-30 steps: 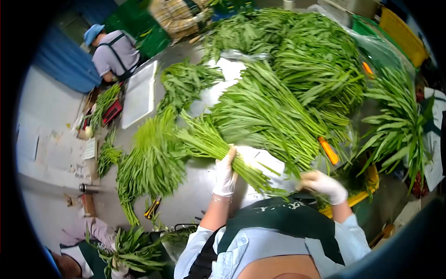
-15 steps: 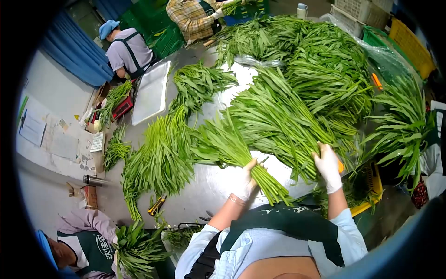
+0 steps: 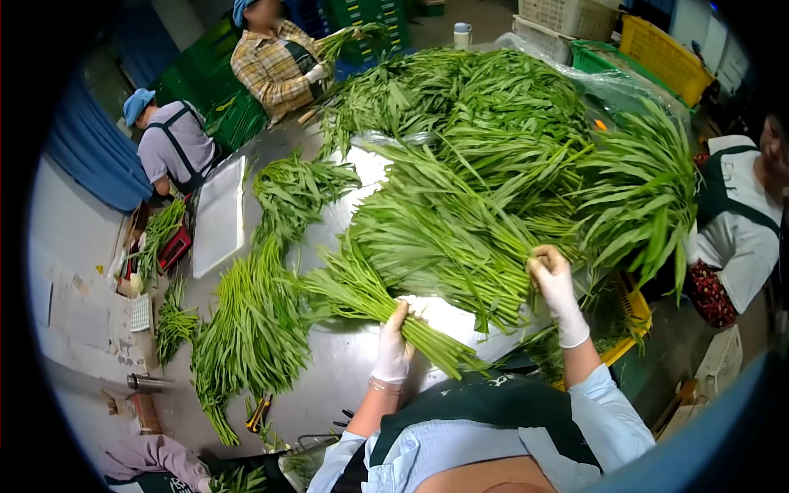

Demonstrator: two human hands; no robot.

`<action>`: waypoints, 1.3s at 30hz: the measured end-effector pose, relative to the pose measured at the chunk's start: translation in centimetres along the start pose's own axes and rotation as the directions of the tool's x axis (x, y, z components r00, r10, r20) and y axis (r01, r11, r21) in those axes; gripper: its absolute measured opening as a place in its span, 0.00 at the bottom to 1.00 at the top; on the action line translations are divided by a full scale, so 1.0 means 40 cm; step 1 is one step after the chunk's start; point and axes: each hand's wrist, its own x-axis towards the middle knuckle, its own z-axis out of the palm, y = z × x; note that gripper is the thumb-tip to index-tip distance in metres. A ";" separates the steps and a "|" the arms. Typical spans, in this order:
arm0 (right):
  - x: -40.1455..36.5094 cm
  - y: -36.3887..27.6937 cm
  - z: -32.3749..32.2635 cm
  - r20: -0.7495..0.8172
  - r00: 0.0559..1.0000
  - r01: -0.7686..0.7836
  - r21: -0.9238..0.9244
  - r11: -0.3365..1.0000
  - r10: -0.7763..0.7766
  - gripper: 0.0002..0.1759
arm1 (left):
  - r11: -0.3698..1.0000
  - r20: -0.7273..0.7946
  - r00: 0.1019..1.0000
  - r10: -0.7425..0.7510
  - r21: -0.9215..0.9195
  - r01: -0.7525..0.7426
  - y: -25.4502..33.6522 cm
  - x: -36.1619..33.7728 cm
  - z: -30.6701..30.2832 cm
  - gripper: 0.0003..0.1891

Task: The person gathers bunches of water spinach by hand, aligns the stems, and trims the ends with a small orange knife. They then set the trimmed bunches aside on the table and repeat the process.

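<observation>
My left hand [image 3: 393, 349], in a white glove, is closed round a bunch of long-stemmed water spinach [image 3: 440, 349]. The cut stem ends point toward my apron and the leaves lie to the left. My right hand [image 3: 559, 296], also gloved, has its fingers closed at the stem ends of a larger heap of water spinach [image 3: 427, 238] on the metal table [image 3: 337, 361]. Its fingertips pinch stems at the heap's right edge; how many is hidden. Another laid-out pile of stems [image 3: 255, 320] lies to the left of my left hand.
A yellow-handled cutter [image 3: 259, 413] lies near the table's front edge. A white tray [image 3: 219, 215] and red scale [image 3: 174, 248] are at left. More greens [image 3: 518, 99] heap at the back. A yellow crate [image 3: 633, 316] stands by my right arm. Co-workers stand around; one at right holds greens [image 3: 645, 197].
The view has swung to the right, showing the co-worker at right more fully. My left hand still grips its bunch. My right hand's fingers have closed more tightly at the heap's stem ends.
</observation>
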 end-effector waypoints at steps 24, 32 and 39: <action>-0.156 0.033 0.140 0.739 0.665 0.286 -0.118 0.951 -0.109 0.12 | 0.964 0.106 0.994 0.029 0.258 -0.055 -0.032 -0.024 0.105 0.13; -0.120 0.077 0.211 0.743 0.669 -0.029 0.036 0.999 -0.007 0.24 | 0.981 0.238 0.969 -0.066 0.196 0.019 -0.028 -0.047 0.088 0.11; -0.107 0.035 0.352 0.446 0.890 -0.209 0.228 0.951 0.089 0.26 | 0.924 0.149 0.985 0.085 0.357 -0.134 -0.041 -0.061 0.085 0.18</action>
